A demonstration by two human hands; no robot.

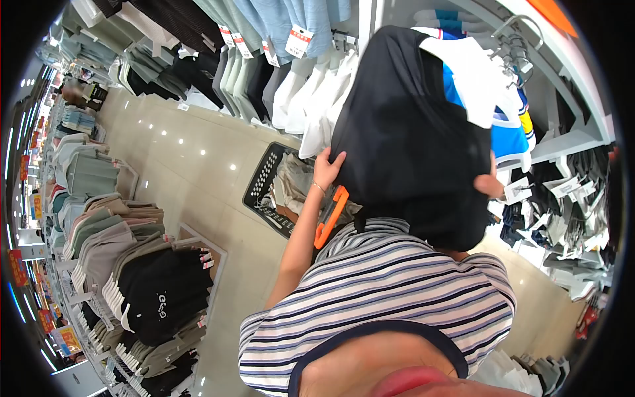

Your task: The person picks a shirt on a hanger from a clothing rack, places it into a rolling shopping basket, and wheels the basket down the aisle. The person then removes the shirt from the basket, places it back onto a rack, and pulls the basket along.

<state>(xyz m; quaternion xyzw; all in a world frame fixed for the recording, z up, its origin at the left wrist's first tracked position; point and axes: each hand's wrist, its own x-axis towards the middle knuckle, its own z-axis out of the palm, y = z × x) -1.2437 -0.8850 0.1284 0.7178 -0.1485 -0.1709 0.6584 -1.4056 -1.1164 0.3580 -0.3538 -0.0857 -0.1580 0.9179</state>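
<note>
A large black top [410,145] is spread out in front of my chest and hides part of the racks behind it. My left hand [327,169] pinches its left edge, with the fingertips against the cloth. On the opposite edge, my right hand [489,184] grips the same top; most of its fingers are behind the cloth. Below my left hand is a black shopping basket [268,172] with an orange handle [332,217]. Beige and grey clothes [294,178] lie inside it.
White shirts [311,99] and light blue garments [284,23] with price tags hang ahead. White and blue sports tops [512,135] hang at the right. Racks of folded-over shirts [165,291] line the left side. The tiled aisle floor [211,145] runs between them.
</note>
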